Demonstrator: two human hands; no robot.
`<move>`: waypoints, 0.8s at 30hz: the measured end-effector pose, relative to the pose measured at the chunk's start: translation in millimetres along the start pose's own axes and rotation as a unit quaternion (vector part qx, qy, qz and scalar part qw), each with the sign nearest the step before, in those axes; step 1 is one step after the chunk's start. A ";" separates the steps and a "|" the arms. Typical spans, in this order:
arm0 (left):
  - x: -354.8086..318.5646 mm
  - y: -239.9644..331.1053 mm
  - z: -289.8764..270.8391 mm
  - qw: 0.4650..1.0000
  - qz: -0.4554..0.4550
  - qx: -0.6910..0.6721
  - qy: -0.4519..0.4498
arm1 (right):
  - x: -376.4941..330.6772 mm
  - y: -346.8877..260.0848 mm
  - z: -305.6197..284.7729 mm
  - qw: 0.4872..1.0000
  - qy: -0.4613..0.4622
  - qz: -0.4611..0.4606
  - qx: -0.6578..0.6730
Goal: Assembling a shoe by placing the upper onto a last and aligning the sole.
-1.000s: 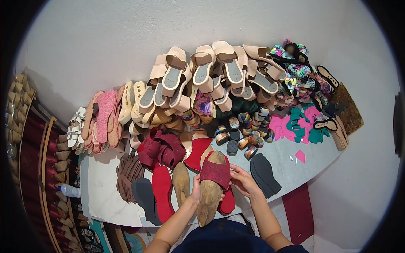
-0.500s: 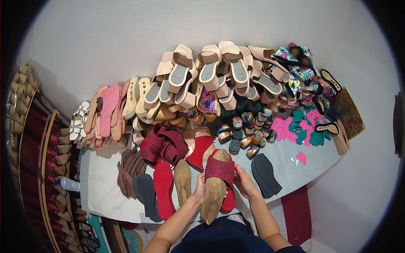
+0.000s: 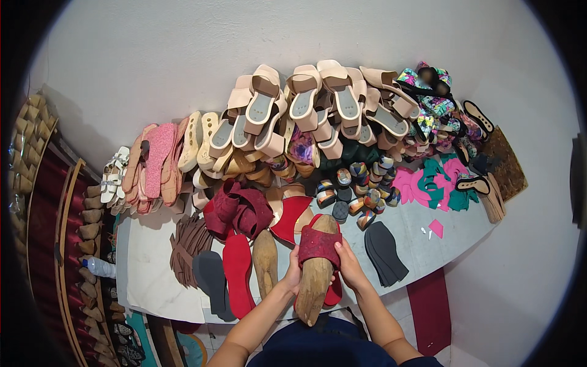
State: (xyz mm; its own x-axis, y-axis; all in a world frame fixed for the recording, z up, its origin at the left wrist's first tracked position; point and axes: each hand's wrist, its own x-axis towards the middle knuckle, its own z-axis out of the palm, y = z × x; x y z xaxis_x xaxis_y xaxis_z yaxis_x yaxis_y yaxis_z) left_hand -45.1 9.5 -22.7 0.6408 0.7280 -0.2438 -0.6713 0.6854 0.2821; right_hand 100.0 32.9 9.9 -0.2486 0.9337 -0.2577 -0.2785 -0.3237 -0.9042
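A worn wooden shoe last (image 3: 315, 286) is held between my two hands above the table's near edge. Across it lies a dark red strap (image 3: 319, 248), and a red sole (image 3: 333, 296) shows beneath it. My left hand (image 3: 292, 275) grips the left side of the last, with its thumb by the strap. On the right, my right hand (image 3: 350, 263) is closed round the other side, thumb on the strap's edge; its other fingers are mostly hidden underneath. Just left lie another wooden last (image 3: 265, 263), a red sole (image 3: 238, 275) and dark grey soles (image 3: 211, 278).
Dark red straps (image 3: 244, 211), brown strips (image 3: 188, 248) and a stack of grey soles (image 3: 385, 254) lie on the table. Behind are patterned heels (image 3: 367, 183), piled beige heeled sandals (image 3: 302, 98) and pink and green scraps (image 3: 428, 183). A rack of lasts (image 3: 88, 248) stands left.
The last has turned and tipped slightly in my hands, its lower end shifting a little right. My right thumb has come further onto the strap.
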 end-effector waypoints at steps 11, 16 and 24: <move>3.7 -1.6 16.2 0.987 0.056 0.101 0.108 | 4.9 11.9 -8.3 0.996 0.034 -0.079 -0.024; 2.0 -6.5 3.0 0.987 0.034 0.108 0.110 | 5.0 1.3 -19.7 0.876 0.089 -0.205 -0.427; 4.3 -9.5 -6.0 0.998 0.028 0.022 0.052 | 6.1 14.2 -2.5 0.953 0.100 -0.153 -0.241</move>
State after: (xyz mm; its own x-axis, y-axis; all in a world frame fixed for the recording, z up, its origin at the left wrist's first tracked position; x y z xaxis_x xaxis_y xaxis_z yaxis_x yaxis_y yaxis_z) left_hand -38.2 6.2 -32.1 0.5582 0.7650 -0.3213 -0.6868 0.6433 0.3383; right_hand 96.9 34.3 -5.3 -0.0285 0.9992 0.0269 0.1601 0.0312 -0.9866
